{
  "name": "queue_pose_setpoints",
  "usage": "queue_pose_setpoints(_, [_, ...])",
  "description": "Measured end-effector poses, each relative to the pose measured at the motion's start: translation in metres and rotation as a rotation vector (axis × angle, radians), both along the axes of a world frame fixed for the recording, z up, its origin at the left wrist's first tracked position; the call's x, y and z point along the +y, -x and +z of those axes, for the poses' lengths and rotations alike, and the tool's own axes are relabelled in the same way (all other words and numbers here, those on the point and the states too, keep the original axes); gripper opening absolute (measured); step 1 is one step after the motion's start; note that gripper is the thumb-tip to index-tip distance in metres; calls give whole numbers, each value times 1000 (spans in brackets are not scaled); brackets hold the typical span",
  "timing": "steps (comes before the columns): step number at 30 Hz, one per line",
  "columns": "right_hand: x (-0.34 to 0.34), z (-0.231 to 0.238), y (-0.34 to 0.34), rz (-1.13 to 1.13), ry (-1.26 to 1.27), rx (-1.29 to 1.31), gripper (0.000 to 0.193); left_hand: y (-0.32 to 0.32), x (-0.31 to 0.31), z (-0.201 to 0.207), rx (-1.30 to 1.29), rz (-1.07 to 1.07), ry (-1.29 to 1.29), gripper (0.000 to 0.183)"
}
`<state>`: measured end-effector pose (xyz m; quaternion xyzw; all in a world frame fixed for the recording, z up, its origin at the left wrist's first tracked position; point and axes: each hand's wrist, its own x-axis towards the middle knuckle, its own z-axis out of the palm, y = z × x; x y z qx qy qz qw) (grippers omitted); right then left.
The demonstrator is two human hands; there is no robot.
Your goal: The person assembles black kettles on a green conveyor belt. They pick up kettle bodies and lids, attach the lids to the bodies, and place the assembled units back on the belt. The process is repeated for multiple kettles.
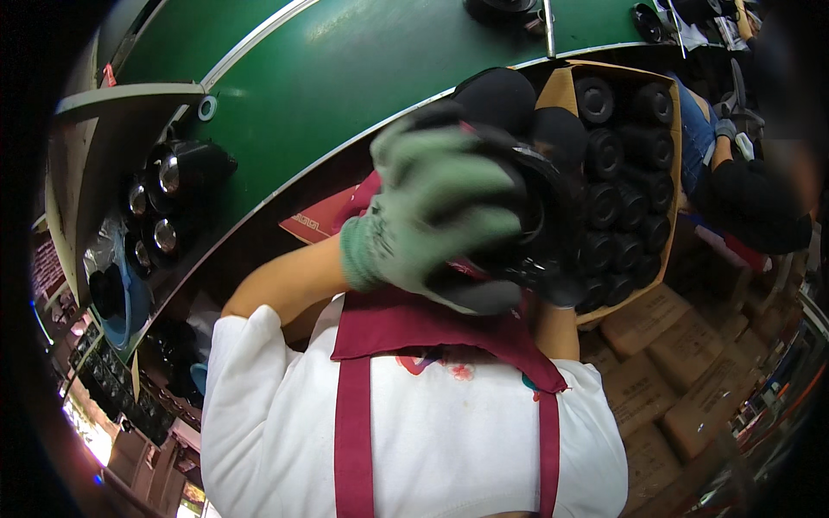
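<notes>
My left hand (436,211), in a pale green glove with dark fingertips, is raised in front of my chest and blurred by motion. Its bent fingers close over a glossy black rounded object (544,229), whose exact kind I cannot make out. My right forearm (554,334) comes up behind that object. The object and the dark surroundings hide most of the right hand, so its fingers cannot be read. A maroon apron (432,321) hangs just below both hands.
A cardboard carton (560,91) packed with several black round-ended pieces stands beyond my right hand. The green workbench (328,78) stretches across the far side, with shiny black cylinders (186,173) at its left. Stacked brown boxes (695,358) and a co-worker (747,198) are at right.
</notes>
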<state>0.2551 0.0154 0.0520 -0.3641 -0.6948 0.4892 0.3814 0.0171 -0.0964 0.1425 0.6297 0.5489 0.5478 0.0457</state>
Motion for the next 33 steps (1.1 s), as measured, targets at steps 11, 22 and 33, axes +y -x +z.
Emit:
queue_pose_setpoints(11, [31, 76, 8, -30, 1, 220, 68, 34, 26, -10, -1726, -56, 687, 33])
queue_pose_setpoints(22, [28, 53, 4, -53, 78, 143, 66, -13, 36, -23, -1049, 103, 446, 35])
queue_pose_setpoints(33, [21, 55, -35, 25, -510, -470, 71, -56, 44, -146, -730, -20, 503, 66])
